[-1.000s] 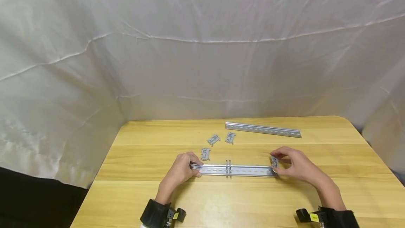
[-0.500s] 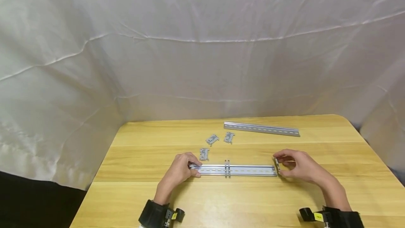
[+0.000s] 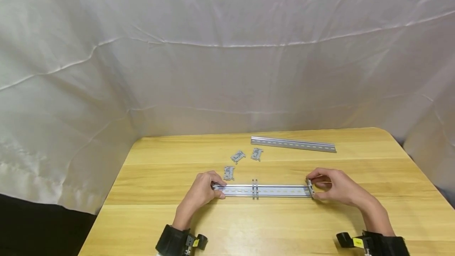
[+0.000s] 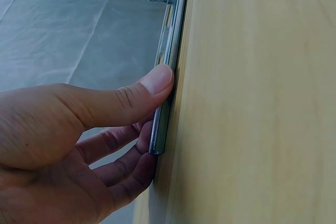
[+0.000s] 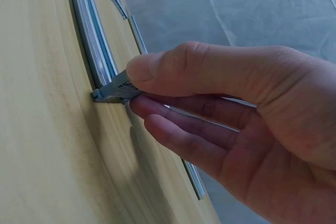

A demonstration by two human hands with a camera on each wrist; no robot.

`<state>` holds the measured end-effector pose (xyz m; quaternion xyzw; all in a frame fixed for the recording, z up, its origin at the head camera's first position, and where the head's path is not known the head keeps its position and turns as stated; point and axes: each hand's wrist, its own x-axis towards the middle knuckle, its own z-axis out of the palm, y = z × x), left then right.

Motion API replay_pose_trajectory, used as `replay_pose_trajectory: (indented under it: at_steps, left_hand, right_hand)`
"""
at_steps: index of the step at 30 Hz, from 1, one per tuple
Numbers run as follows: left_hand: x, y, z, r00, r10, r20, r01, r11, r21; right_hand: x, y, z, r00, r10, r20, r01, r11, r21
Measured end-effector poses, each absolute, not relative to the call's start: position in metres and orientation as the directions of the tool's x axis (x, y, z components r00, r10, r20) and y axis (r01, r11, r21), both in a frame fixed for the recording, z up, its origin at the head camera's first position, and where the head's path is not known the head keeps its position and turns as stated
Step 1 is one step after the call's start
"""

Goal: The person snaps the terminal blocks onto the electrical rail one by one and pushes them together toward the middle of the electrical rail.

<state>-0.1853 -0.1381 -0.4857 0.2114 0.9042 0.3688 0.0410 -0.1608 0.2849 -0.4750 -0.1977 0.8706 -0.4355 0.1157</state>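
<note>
A slotted metal DIN rail [image 3: 281, 191] lies crosswise in front of me, with two thin grey terminal blocks [image 3: 255, 189] mounted near its middle. My left hand [image 3: 203, 188] grips the rail's left end between thumb and fingers, as the left wrist view shows with its thumb [image 4: 157, 80] on the near edge. At the opposite end my right hand [image 3: 332, 185] pinches another grey terminal block [image 5: 118, 88], which stands across the rail's tip. The right wrist view shows that block tilted against the rail end; whether it is seated is hidden.
Three loose grey terminal blocks lie behind the rail: one [image 3: 229, 173] near my left hand, another [image 3: 238, 156] farther back, a third [image 3: 257, 154] beside it. A second DIN rail [image 3: 293, 144] lies near the wooden table's [image 3: 170, 149] back edge. Light cloth [image 3: 227, 78] hangs behind.
My right hand has moved slightly right with its terminal block, which has turned from showing its flat side to standing edge-on at the rail's end. My left hand keeps its hold.
</note>
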Motion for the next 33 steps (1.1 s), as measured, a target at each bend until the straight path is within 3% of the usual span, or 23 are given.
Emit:
replay_pose_trajectory:
  at_steps: [17,33]
  left_hand:
    - [-0.185,-0.140,-0.486,-0.900,0.426,0.093,0.372,0.636,0.676]
    - [-0.186,-0.140,-0.488,-0.895,0.436,0.095,0.381,0.637,0.670]
  right_hand:
    - [-0.160,0.285,-0.475,-0.887,-0.458,-0.057,-0.193,0.481,-0.855]
    - [-0.163,0.262,-0.480,-0.885,-0.465,-0.011,-0.235,0.468,-0.852]
